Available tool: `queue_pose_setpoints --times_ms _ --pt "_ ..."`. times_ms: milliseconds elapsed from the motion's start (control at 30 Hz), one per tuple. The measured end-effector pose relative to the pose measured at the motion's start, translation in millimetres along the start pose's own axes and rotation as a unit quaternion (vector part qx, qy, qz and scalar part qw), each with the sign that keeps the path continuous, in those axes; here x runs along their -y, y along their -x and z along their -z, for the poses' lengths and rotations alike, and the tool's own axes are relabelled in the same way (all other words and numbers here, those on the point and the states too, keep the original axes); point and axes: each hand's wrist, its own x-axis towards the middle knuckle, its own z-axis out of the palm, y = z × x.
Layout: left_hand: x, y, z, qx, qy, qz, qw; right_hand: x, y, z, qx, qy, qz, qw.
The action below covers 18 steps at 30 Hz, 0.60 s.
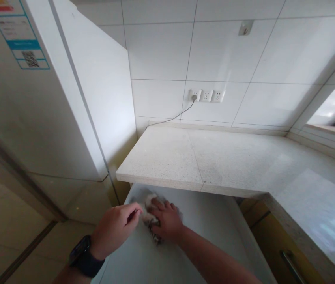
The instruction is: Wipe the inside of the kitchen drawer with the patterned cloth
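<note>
My right hand [169,221] presses down with its fingers spread over a crumpled, patterned cloth [152,236] on the bottom of a pulled-out white drawer [214,236]. The cloth is smeared by motion, and part of it lies hidden beneath the hand. My left hand [116,228], with a dark watch [84,254] on its wrist, is curled into a loose fist by the drawer's left side. Nothing shows between its fingers, and it is apart from the cloth.
A pale stone counter [161,157] overhangs the drawer's back. A white fridge [105,86] stands at the left. The wall has sockets [206,96] with a plugged-in cord [173,118]. A cabinet handle [291,266] sticks out at the lower right.
</note>
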Motion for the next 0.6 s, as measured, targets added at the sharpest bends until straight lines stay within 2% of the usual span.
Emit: queue_pose_setpoints --times_ms 67,167,233,300,367,433,533,600 --pt "0 0 -1.4 0.010 -0.002 -0.005 1.000 14 27 -7 0.047 -0.025 0.113 0.992" --pt "0 0 -4.7 0.025 -0.007 -0.007 1.000 27 62 -12 0.105 -0.033 0.250 0.962" --pt "-1 0 -6.5 0.037 -0.010 -0.011 0.999 28 73 -7 0.132 -0.030 0.295 0.946" --pt "-4 -1 -7.6 0.057 -0.013 -0.021 0.998 23 71 2 0.147 -0.033 0.310 0.939" --pt "-8 -1 -8.5 0.086 -0.025 -0.042 0.995 17 59 11 0.142 -0.033 0.288 0.946" --pt "-14 0 -10.8 0.113 -0.039 -0.074 0.990 9 42 16 0.112 -0.020 0.221 0.969" --pt "-25 2 -19.2 0.125 -0.058 -0.129 0.982 0 20 10 0.041 -0.004 0.092 0.995" --pt "-31 5 -27.2 0.132 -0.069 -0.166 0.975 0 12 1 -0.005 0.008 0.022 1.000"
